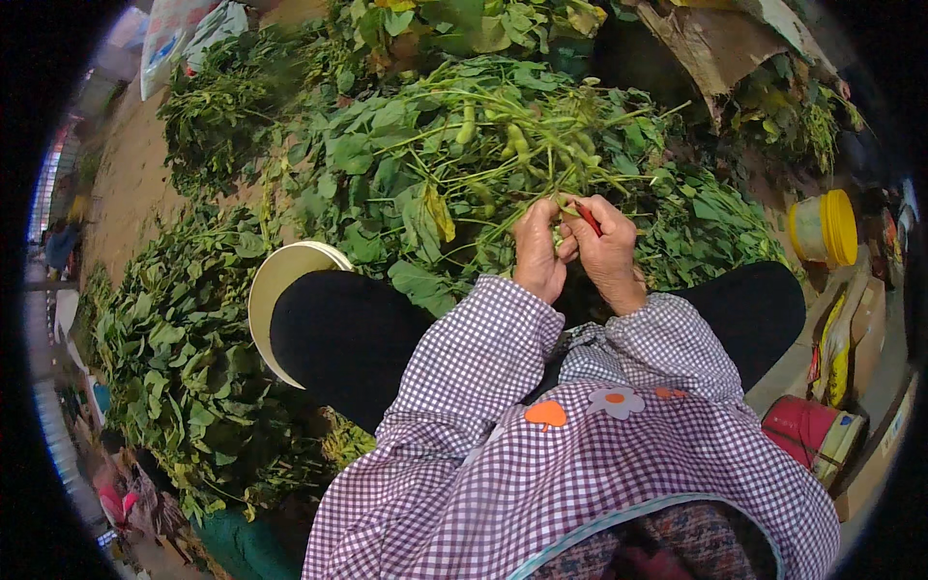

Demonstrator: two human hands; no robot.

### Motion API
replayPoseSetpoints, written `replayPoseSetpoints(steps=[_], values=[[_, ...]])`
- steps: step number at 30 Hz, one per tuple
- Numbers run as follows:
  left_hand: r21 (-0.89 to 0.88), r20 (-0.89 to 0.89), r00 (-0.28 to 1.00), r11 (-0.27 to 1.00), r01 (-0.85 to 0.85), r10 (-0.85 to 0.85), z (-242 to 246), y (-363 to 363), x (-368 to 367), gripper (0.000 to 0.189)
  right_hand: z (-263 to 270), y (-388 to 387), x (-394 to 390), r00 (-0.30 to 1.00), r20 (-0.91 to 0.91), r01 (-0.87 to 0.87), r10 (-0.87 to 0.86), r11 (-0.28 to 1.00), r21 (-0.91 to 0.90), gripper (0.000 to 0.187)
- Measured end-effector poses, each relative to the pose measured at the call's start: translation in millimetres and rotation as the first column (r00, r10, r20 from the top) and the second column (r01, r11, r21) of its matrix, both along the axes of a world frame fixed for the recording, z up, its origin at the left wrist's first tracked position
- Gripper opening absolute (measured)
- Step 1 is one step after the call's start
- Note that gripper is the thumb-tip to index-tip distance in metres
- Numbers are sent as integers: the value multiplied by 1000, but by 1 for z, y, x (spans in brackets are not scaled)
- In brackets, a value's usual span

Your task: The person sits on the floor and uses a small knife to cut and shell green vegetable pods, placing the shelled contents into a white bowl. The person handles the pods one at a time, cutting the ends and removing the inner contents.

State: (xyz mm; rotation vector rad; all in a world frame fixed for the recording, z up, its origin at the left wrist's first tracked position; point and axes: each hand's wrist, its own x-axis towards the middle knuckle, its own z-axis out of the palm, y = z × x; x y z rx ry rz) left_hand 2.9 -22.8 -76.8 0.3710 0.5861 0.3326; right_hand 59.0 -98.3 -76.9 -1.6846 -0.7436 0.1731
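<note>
My left hand (538, 250) grips a green soybean plant (562, 156), close to its stems. Plump green pods (516, 141) hang among those stems, just beyond my fingers. Against it, my right hand (607, 250) is closed around a small red-handled tool (589, 219); its working end is hidden by my fingers. The fingertips of both hands meet at a green pod or stem piece (569, 209). Under and beyond the hands spreads a heap of leafy soybean plants (391, 138), with one yellowed leaf (437, 214) in it.
A white bucket (261, 304) stands beside my left knee. More cut plants (181, 348) are piled to the left. At the right are a yellow bucket (823, 228), a red container (797, 429) and a cardboard box (868, 322). A plastic sack (174, 43) lies at the far left.
</note>
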Motion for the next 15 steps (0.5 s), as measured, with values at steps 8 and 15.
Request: replayPoseSetpoints(steps=[8, 15], values=[[50, 76, 988, 990, 130, -134, -6, 9, -5, 27, 17, -4, -6, 969, -248, -5, 4, 1000, -4, 8], [107, 39, 991, 986, 124, -129, -4, 7, 0, 34, 9, -6, 3, 929, -369, 36, -12, 998, 58, 10]])
